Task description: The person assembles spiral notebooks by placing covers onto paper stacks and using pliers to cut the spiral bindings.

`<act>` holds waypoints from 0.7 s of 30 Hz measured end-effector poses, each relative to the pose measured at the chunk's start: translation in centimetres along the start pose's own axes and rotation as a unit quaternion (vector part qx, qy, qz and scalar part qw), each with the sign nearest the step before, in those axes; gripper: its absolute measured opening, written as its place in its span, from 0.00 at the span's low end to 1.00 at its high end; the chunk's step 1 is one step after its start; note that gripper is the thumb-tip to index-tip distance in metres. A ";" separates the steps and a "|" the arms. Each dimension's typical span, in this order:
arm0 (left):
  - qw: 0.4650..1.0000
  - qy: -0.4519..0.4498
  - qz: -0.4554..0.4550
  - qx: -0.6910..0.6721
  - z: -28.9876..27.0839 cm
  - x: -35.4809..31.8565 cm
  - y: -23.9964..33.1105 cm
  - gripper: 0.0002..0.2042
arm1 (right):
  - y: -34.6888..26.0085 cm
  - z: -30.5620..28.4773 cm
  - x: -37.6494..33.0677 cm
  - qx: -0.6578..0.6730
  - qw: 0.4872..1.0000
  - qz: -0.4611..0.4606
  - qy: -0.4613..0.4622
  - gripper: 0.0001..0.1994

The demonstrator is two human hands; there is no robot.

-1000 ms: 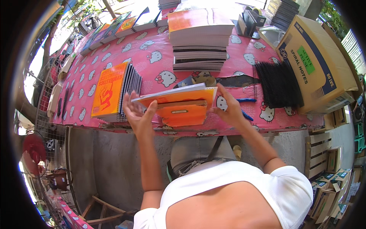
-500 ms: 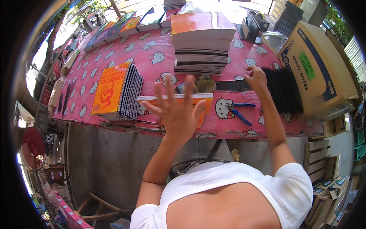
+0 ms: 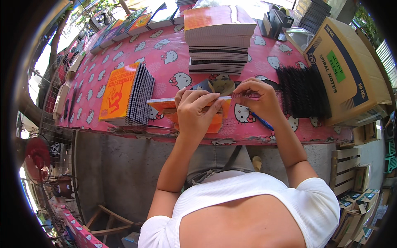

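An orange-covered notebook (image 3: 159, 103) stands near the table's front edge, its white punched spine edge upward. My left hand (image 3: 194, 109) is closed over its top edge, with thumb and fingers on either side near the right end. At that end my right hand (image 3: 258, 97) pinches a thin dark spiral coil (image 3: 246, 94), blurred and partly hidden by the fingers. Below my right hand lies a pair of blue-handled pliers (image 3: 263, 122), mostly covered by hand and wrist. Right of that hand is a heap of black spiral coils (image 3: 302, 93).
Left stands a stack of orange spiral notebooks (image 3: 120, 93). Behind my hands rises a tall stack of unbound books (image 3: 219, 37). A cardboard box (image 3: 351, 70) takes up the right end of the pink patterned table (image 3: 165, 60). More books (image 3: 138, 27) lie along the far edge.
My left hand, spread above the notebook before, has closed on its top edge. My right hand has moved left from beside the coil heap to the notebook's right end, now pinching a coil.
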State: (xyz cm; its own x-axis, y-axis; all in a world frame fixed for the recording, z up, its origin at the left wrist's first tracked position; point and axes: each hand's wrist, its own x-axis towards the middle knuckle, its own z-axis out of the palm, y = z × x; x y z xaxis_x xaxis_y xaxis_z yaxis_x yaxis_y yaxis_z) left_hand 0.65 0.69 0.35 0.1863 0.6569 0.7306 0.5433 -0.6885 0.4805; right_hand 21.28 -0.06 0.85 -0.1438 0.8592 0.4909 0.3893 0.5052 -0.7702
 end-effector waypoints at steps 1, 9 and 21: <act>1.000 0.002 -0.001 0.004 0.1 -0.1 0.0 0.09 | -0.2 0.1 0.1 0.029 0.999 0.003 -0.028 0.12; 1.000 0.020 0.003 0.022 0.3 -0.7 0.1 0.09 | -1.1 -1.1 1.6 0.114 0.940 0.237 -0.217 0.05; 0.997 -0.007 -0.039 0.064 0.1 -1.0 0.2 0.10 | -1.3 0.8 0.5 -0.136 0.981 -0.096 -0.097 0.16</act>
State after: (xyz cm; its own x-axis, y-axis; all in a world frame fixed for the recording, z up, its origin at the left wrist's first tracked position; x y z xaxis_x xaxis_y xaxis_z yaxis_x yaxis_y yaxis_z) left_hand 0.66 -0.03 -0.36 0.1501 0.7108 0.6872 0.6567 -0.5913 0.4681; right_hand 19.98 -0.17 1.77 -0.3979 0.7625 0.5101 0.5630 0.6420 -0.5204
